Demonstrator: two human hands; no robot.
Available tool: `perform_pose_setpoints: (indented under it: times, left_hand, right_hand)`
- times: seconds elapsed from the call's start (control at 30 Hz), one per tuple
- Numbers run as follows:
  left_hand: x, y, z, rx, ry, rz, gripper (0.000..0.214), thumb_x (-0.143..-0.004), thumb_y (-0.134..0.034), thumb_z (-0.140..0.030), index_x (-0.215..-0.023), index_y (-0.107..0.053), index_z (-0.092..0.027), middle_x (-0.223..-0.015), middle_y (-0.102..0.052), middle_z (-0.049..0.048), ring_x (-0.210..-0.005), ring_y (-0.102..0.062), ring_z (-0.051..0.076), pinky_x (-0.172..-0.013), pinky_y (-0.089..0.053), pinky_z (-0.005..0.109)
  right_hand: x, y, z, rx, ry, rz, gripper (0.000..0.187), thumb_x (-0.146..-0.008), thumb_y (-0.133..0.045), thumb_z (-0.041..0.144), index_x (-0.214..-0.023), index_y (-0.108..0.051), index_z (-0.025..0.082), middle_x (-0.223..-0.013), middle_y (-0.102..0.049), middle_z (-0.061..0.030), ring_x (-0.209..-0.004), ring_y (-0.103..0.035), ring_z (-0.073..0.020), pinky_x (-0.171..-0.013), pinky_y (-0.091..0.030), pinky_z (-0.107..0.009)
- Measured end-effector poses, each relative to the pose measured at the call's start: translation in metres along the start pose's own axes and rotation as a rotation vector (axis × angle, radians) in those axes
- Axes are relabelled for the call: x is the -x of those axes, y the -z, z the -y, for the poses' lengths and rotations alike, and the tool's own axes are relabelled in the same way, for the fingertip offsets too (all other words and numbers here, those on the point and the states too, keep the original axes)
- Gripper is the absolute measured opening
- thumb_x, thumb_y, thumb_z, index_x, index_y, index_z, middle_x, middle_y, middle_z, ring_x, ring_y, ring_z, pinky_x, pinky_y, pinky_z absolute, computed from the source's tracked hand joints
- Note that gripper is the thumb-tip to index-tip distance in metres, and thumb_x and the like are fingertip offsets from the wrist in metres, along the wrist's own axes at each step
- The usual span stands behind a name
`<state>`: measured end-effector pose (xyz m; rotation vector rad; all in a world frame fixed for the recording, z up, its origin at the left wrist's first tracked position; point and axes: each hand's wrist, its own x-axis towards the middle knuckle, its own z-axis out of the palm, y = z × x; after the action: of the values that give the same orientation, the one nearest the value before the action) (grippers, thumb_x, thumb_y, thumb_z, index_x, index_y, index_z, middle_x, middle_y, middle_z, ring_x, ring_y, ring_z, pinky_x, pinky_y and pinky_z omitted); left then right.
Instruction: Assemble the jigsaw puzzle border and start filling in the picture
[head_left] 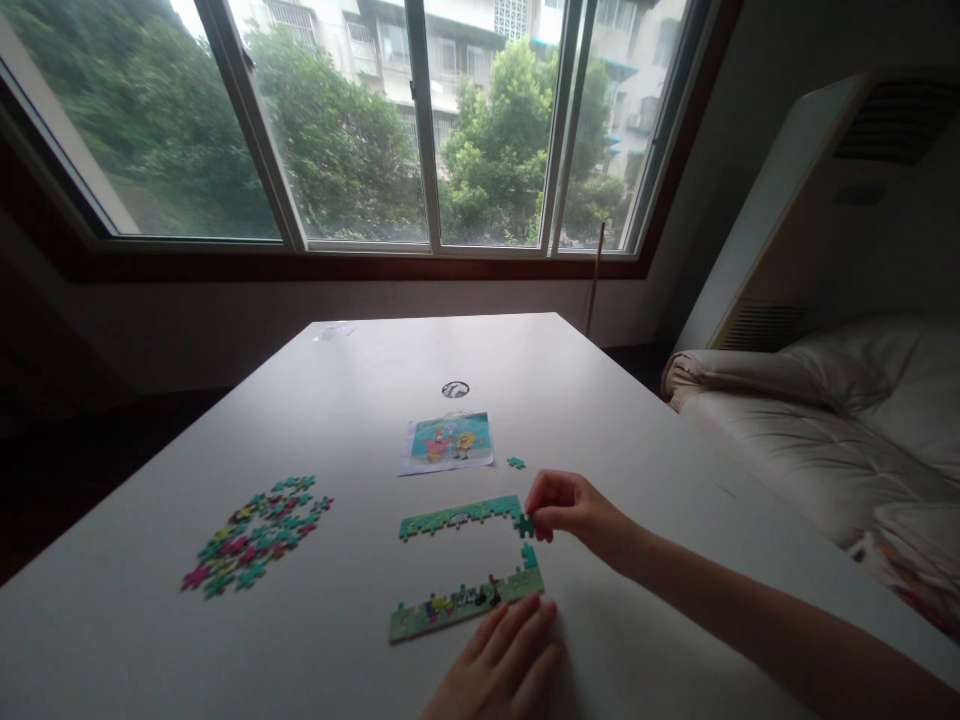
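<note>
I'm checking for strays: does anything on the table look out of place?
One loose teal piece lies alone just right of the picture sheet, well apart from the scattered pile of pieces on the left. Nothing looks damaged.

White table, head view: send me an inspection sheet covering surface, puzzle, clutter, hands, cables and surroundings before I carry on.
Surface: white table, round patterned patch toward the far side.
Puzzle: upper strip and lower strip set apart, left ends unjoined; loose pieces spread to their left; single piece beyond the right hand; picture sheet beyond the upper strip.
Clutter: apparently clear plastic, far left corner.
Left hand: fingers at the lower strip's near edge.
Right hand: pinching a puzzle piece by the upper strip's right end.
Cables: nothing seen.
Surroundings: window ahead, sofa right, upright stick below the window.
</note>
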<state>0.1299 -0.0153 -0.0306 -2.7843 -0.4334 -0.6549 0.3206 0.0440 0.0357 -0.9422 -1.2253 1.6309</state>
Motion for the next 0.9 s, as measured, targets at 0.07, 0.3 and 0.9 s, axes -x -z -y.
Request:
perform_pose_setpoints:
  times: [0.07, 0.3, 0.9]
  left_hand:
    - [0.001, -0.001, 0.0, 0.004, 0.0, 0.0, 0.025, -0.095, -0.036, -0.024, -0.107, -0.056, -0.016, -0.121, -0.057, 0.0083, -0.114, -0.05, 0.021, -0.088, -0.047, 0.028]
    - [0.003, -0.004, 0.0, 0.001, 0.002, -0.013, 0.024, -0.094, -0.038, -0.024, -0.108, -0.056, -0.017, -0.123, -0.056, 0.0083, -0.116, -0.048, 0.021, -0.091, -0.045, 0.028]
    - [-0.012, 0.031, 0.012, 0.944, 0.818, -0.184, 0.012, -0.082, -0.055, -0.026, -0.092, -0.054, -0.019, -0.074, -0.063, -0.0002, -0.058, -0.057, 0.01, -0.048, -0.044, 0.014]
  right_hand:
    - [-0.001, 0.001, 0.002, 0.048, 0.012, -0.007, 0.012, -0.058, -0.068, 0.015, -0.065, -0.059, 0.013, -0.055, -0.06, 0.0022, -0.05, -0.051, -0.0076, -0.05, -0.038, -0.02]
    - [-0.003, 0.003, 0.0, 0.1, 0.023, -0.014, 0.029, -0.057, -0.076, 0.023, -0.068, -0.05, 0.015, -0.057, -0.056, 0.0048, -0.049, -0.05, -0.0065, -0.047, -0.036, -0.019]
    - [0.03, -0.018, 0.012, 0.696, 0.155, 0.245, 0.015, -0.066, -0.053, 0.003, -0.072, -0.051, 0.016, -0.066, -0.052, 0.0032, -0.059, -0.046, -0.0078, -0.053, -0.037, -0.019]
